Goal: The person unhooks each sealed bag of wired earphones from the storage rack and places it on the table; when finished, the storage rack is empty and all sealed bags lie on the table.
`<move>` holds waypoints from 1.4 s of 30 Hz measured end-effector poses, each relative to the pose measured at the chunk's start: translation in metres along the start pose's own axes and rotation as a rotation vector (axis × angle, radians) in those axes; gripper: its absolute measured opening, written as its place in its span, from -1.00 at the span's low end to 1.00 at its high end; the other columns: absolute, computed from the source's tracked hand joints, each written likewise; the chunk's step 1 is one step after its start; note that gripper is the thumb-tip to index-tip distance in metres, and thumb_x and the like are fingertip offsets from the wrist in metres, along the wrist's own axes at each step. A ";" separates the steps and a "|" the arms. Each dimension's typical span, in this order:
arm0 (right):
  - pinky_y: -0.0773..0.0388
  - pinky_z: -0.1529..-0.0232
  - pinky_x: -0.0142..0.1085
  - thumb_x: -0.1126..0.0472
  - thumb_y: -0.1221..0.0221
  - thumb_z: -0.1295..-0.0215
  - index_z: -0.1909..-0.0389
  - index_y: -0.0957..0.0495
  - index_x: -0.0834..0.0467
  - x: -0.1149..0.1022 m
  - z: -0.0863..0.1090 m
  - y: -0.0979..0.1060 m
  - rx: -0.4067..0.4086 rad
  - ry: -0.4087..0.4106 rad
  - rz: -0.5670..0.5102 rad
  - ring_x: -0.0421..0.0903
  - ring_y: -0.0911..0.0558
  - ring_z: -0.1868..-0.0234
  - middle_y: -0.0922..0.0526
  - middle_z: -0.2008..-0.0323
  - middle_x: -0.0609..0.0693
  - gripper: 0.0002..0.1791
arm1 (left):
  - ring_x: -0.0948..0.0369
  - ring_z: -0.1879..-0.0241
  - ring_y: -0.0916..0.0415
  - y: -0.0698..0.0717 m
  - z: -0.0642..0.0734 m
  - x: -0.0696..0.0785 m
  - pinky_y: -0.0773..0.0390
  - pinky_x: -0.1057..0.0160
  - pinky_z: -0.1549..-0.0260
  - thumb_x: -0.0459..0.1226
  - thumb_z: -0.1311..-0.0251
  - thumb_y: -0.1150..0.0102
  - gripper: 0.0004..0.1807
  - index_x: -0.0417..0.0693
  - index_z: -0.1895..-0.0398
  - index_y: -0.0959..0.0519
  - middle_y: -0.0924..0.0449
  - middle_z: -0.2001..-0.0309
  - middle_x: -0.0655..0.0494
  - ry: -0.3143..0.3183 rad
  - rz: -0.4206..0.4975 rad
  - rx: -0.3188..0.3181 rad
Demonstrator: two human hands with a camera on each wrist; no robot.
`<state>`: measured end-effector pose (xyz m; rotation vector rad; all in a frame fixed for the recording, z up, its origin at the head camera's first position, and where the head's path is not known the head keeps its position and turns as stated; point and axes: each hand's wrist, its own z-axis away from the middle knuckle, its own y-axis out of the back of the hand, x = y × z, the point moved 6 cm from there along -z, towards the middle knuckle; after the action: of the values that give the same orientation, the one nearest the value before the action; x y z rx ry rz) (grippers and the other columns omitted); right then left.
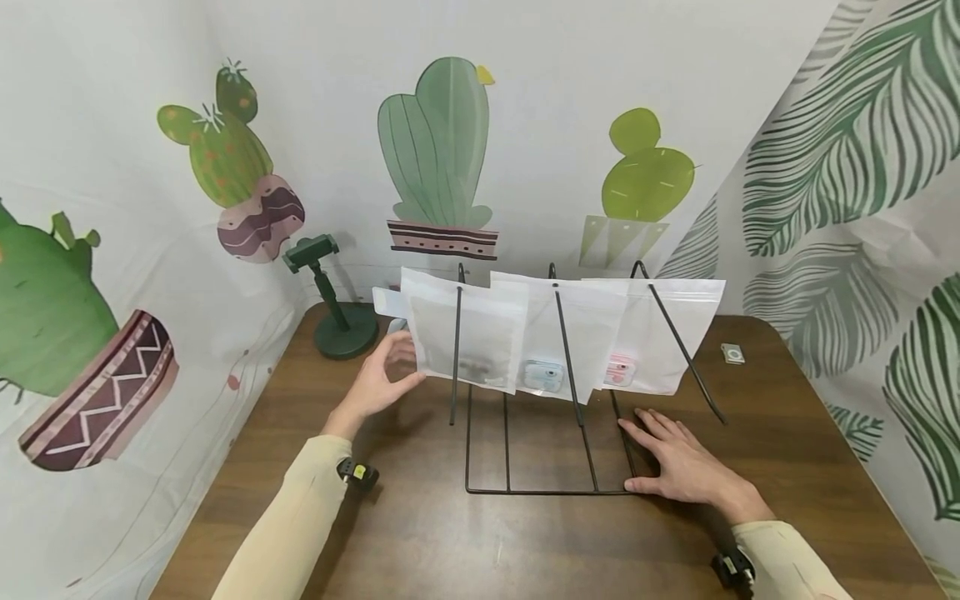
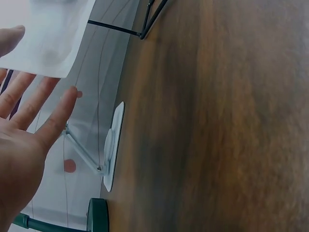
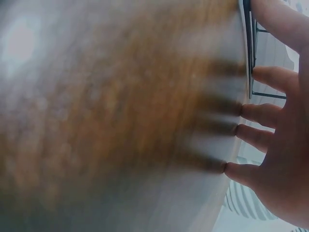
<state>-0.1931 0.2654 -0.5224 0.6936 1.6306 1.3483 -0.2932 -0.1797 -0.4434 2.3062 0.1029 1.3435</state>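
A black wire rack [image 1: 551, 492] stands on the table with three white zip pouches [image 1: 465, 329] leaning side by side between its wires. Small items show low on the pouches, including a blue one [image 1: 543, 375] and a pink one [image 1: 619, 370]. At the left pouch's edge is my left hand [image 1: 381, 379], thumb in front and fingers spread behind; in the left wrist view the thumb overlaps the white pouch [image 2: 50, 46]. My right hand [image 1: 678, 458] rests with fingers spread on the wood, its thumb at the rack's front right corner. Fingertips [image 3: 246, 110] meet the tabletop.
On the left stands a dark green phone stand [image 1: 345, 329]. A pale folding stand [image 1: 388, 302] is partly hidden behind the left pouch. At the right lies a small silver device [image 1: 733, 353] on the brown table [image 1: 420, 533]. A cactus-print cloth [image 1: 555, 108] hangs behind.
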 end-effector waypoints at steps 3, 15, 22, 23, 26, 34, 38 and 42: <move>-0.15 -0.22 0.41 -0.41 -0.27 -0.01 -0.41 -0.30 0.10 0.000 0.000 -0.001 -0.002 -0.005 -0.003 0.38 -0.19 -0.39 -0.25 -0.38 0.38 0.02 | -0.09 0.07 -0.61 -0.002 -0.002 -0.001 -0.63 -0.07 0.11 -0.48 -0.08 -0.34 -0.35 -0.30 -0.25 -0.31 -0.61 0.02 -0.29 0.030 0.026 0.003; -0.16 -0.22 0.41 -0.41 -0.28 0.01 -0.41 -0.31 0.10 0.001 -0.001 0.001 0.005 -0.010 0.005 0.37 -0.20 -0.39 -0.26 -0.38 0.37 0.03 | 0.25 -0.01 -0.58 -0.007 -0.004 -0.005 -0.60 0.31 0.05 -0.56 -0.15 -0.20 -0.45 -0.42 -0.22 -0.28 -0.51 -0.10 -0.45 0.080 0.180 -0.018; -0.15 -0.23 0.40 -0.43 -0.26 0.01 -0.42 -0.29 0.08 0.003 -0.002 -0.002 -0.005 -0.020 0.005 0.36 -0.19 -0.40 -0.25 -0.39 0.37 0.04 | 0.35 0.03 -0.61 -0.010 -0.006 -0.005 -0.62 0.32 0.07 -0.59 -0.15 -0.18 -0.47 -0.43 -0.21 -0.33 -0.53 -0.08 -0.43 0.096 0.269 -0.032; -0.15 -0.23 0.40 -0.44 -0.26 0.01 -0.42 -0.29 0.07 0.004 -0.002 -0.002 -0.008 -0.021 0.003 0.36 -0.19 -0.40 -0.25 -0.39 0.36 0.04 | 0.35 0.03 -0.61 -0.011 -0.006 -0.005 -0.61 0.31 0.06 -0.59 -0.15 -0.18 -0.48 -0.42 -0.21 -0.34 -0.53 -0.08 -0.42 0.101 0.271 -0.035; -0.15 -0.24 0.40 -0.45 -0.26 0.02 -0.42 -0.29 0.07 0.005 -0.002 -0.003 -0.009 -0.025 0.006 0.36 -0.19 -0.40 -0.25 -0.39 0.36 0.05 | 0.34 0.04 -0.61 -0.012 -0.006 -0.003 -0.61 0.31 0.06 -0.58 -0.16 -0.17 -0.54 -0.43 -0.16 -0.40 -0.53 -0.08 -0.40 0.116 0.262 -0.036; -0.16 -0.23 0.40 -0.42 -0.30 0.04 -0.41 -0.31 0.08 0.002 -0.002 -0.003 0.001 -0.021 0.005 0.34 -0.19 -0.40 -0.26 -0.39 0.35 0.04 | 0.04 -0.02 -0.60 -0.014 -0.005 0.000 -0.61 0.21 0.03 -0.53 -0.24 -0.13 -0.63 -0.46 -0.11 -0.43 -0.53 -0.08 -0.42 0.141 0.180 -0.062; -0.16 -0.23 0.40 -0.39 -0.32 0.04 -0.41 -0.31 0.09 0.001 -0.002 -0.002 -0.001 -0.022 0.007 0.33 -0.19 -0.40 -0.27 -0.38 0.35 0.04 | 0.00 -0.05 -0.57 -0.016 -0.005 0.004 -0.59 0.19 0.00 -0.54 -0.24 -0.12 -0.65 -0.47 -0.10 -0.44 -0.53 -0.08 -0.41 0.126 0.182 -0.070; -0.16 -0.23 0.39 -0.38 -0.32 0.04 -0.41 -0.31 0.09 0.001 -0.002 -0.001 0.001 -0.021 0.009 0.33 -0.19 -0.40 -0.27 -0.38 0.35 0.04 | 0.22 -0.01 -0.57 -0.017 -0.004 0.007 -0.57 0.26 0.01 -0.55 -0.23 -0.11 -0.66 -0.49 -0.08 -0.44 -0.54 -0.06 -0.42 0.104 0.189 -0.065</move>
<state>-0.1951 0.2651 -0.5241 0.7151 1.6134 1.3421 -0.2901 -0.1614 -0.4431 2.2368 -0.1271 1.5365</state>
